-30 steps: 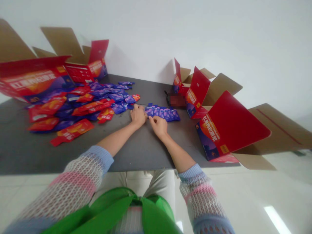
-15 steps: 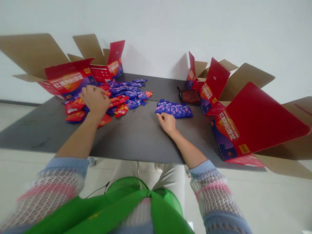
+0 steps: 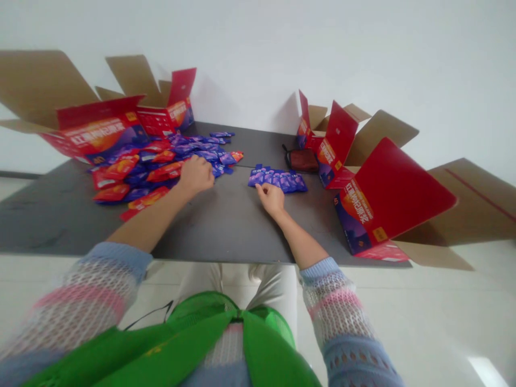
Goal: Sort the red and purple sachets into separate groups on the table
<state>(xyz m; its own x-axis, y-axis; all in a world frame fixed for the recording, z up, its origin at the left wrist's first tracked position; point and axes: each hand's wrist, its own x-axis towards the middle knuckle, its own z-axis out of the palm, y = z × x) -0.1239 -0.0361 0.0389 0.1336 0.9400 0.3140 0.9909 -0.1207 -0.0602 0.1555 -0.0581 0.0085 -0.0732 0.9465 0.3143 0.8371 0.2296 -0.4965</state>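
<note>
Sleeves (image 3: 100, 290) of open, pastel-striped knit cover your forearms nearest the lens, above a fold of glossy green fabric (image 3: 209, 344). Beyond them lies the matte dark grey table (image 3: 226, 231), flat and slightly scuffed. Your left hand (image 3: 196, 174) has just swung back: half a second ago it sat deep in the red sachets further to its left, and now it is at the pile's near right edge, closer to your right hand (image 3: 271, 198). Its fingers are curled under, and you cannot tell whether they hold a sachet. Your right hand has not left its post. Its thumb and forefinger are pressed together on the near left corner of the row of purple sachets (image 3: 282, 180), which lies just beyond it, overlapped like tiles. So the row stays pinned while the left hand works the pile of sachets (image 3: 149, 161), a loose heap of flat, shiny foil rectangles in red and purple. Past the row's far right end sits a soft dark red pouch (image 3: 301, 159). Printed cartons (image 3: 387, 199) of stiff cardboard, flaps open, flank both hands in front of a plain white wall (image 3: 258, 48).
</note>
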